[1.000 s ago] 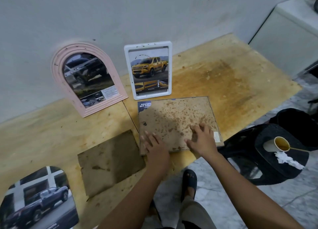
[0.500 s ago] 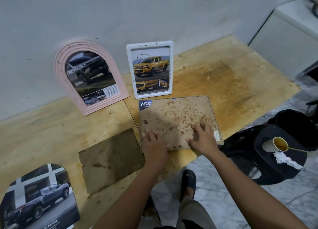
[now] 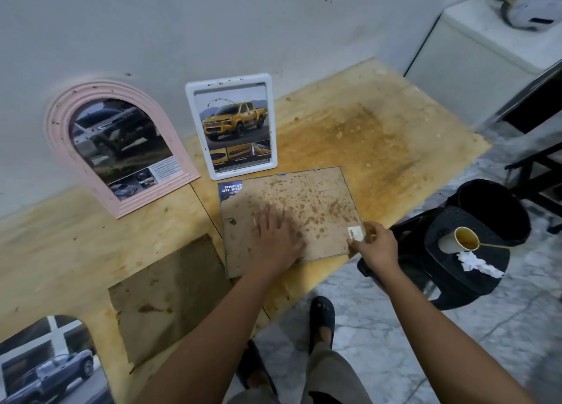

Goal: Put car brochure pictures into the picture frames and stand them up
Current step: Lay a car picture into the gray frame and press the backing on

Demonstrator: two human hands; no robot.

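A stained brown backing board (image 3: 307,203) lies face down on a thin frame on the plywood table (image 3: 380,148), with a blue brochure corner (image 3: 230,188) sticking out at its far left. My left hand (image 3: 275,239) presses flat on the board's middle. My right hand (image 3: 375,245) pinches the board's near right corner by the barcode sticker (image 3: 355,232). A pink arched frame (image 3: 118,148) and a white frame (image 3: 232,125) with a yellow truck picture lean upright against the wall.
A second brown backing board (image 3: 170,294) lies to the left. An arch-cut truck picture (image 3: 48,364) lies at the near left corner. A black stool (image 3: 468,251) on the right holds a paper cup (image 3: 459,239) and a tissue. My foot (image 3: 322,315) is below the table edge.
My left hand slid from the board's near left edge up onto its middle. My right hand moved right from the board's surface to pinch the near right corner.
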